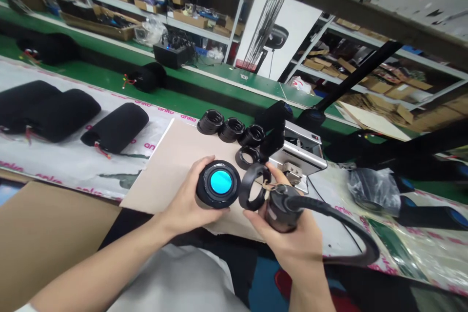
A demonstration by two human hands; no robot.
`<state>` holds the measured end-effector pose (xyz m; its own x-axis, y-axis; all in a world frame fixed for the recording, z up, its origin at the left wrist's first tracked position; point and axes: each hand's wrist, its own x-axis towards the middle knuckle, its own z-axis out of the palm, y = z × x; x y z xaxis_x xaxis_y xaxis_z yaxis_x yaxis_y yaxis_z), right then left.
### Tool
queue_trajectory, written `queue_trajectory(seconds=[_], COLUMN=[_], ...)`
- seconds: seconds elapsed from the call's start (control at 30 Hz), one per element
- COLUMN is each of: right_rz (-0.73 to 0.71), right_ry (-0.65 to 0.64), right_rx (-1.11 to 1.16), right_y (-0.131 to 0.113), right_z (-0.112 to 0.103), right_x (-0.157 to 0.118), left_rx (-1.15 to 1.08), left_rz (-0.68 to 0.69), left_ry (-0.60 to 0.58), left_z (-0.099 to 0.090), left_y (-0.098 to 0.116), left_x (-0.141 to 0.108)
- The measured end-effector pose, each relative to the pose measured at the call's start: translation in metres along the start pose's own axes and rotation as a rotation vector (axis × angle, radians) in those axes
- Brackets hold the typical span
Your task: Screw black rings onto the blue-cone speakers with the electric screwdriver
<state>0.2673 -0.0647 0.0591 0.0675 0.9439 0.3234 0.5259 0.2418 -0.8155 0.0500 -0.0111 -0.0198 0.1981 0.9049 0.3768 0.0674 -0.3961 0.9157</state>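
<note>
My left hand [186, 200] is wrapped round a black cylinder [203, 194] whose round end, with a bright blue disc [221, 183], faces up towards me. Close beside it, my right hand [296, 241] grips a dark cylindrical part [281, 212] with a thick, curved black strap or cable [351, 224] coming off it. A black ring [245, 190] is at the fingers of that hand, and thin tan wires [268, 186] show by its opening. The ring and the blue-disc cylinder are nearly touching; whether they meet I cannot tell.
Several stacks of black rings [232, 129] stand on the cardboard sheet [157, 170]. Behind my right hand is a silver machine [305, 148]. Black fabric-covered cylinders [116, 127] with red wires lie left. A plastic bag [376, 187] lies right. A green conveyor bench [183, 92] runs across behind.
</note>
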Motion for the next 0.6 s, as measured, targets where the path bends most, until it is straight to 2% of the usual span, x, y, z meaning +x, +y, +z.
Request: queue_trajectory(seconds=[0.17,0.3,0.4,0.43,0.5,0.6], right_rz=[-0.129,-0.313,-0.341,-0.33,-0.274,-0.047], right_ry=[-0.418,-0.68,-0.816,-0.809,-0.704,-0.355], right_rx=[0.026,-0.12,-0.194,-0.193,-0.105,0.124], right_y=[-0.028,-0.048,-0.049,-0.046,-0.039,-0.026], right_z=[-0.013,-0.013,-0.015,-0.016,-0.019,-0.016], right_x=[0.035,0.072,0.089,0.089,0.083,0.059], left_rx=[0.054,0.065,0.017,0.008,0.033,0.116], left_rz=[0.074,-0.003,-0.059,-0.051,0.003,0.092], left_ry=[-0.096,-0.146,-0.122,-0.108,-0.084,-0.077], left_z=[-0.011,-0.014,-0.01,-0.009,-0.008,-0.008], left_y=[0.009,0.015,0.016,0.016,0.017,0.019], left_x=[0.005,0.004,0.003,0.003,0.005,0.008])
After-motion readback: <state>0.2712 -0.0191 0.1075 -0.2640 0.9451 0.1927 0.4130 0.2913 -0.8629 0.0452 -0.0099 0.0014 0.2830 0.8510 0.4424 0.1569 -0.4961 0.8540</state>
